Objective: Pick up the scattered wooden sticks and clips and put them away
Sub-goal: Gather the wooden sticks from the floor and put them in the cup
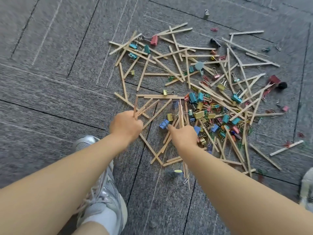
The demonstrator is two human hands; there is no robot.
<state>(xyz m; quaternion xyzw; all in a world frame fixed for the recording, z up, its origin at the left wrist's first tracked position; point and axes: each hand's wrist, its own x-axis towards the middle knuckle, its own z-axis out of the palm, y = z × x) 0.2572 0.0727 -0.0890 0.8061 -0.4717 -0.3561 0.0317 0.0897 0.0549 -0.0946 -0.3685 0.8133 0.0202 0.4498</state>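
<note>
**Q:** What is listed on the floor?

**A:** Entry one: wooden sticks [177,65], scattered crosswise over the grey carpet [59,85] ahead of the person. Entry two: binder clips [199,114] in teal, gold, blue and pink, heaped most thickly among the sticks just ahead and to the right of the right hand. Entry three: coloured paper clips [205,81], tangled through the same heap.

**Q:** Are outliers recorded?

**A:** A red clip [154,39] is noted near the far side of the spread. A lone clip [206,14] is seen well apart beyond it. A single stick [286,148] is laid apart at the right.

**Q:** How are the hands entered?

**A:** Left hand [126,125]: fingers are clenched round a fan of sticks [144,107], which is spread forward out of the fist and held above the carpet at the near-left edge of the scatter. Right hand [183,135]: it is lowered at the near edge of the heap, with a blue clip [164,124] just beside one fingertip. A bundle of sticks [181,112] is grasped in it, with ends shown ahead of the knuckles and again under the forearm. The finer lie of its fingers is lost to blur.

**Q:** What else is catalogued?

**A:** A silver trainer [103,189] with a white sock [101,216] is seen beneath the left forearm. Part of a second shoe [307,189] is cut off by the right edge.
</note>
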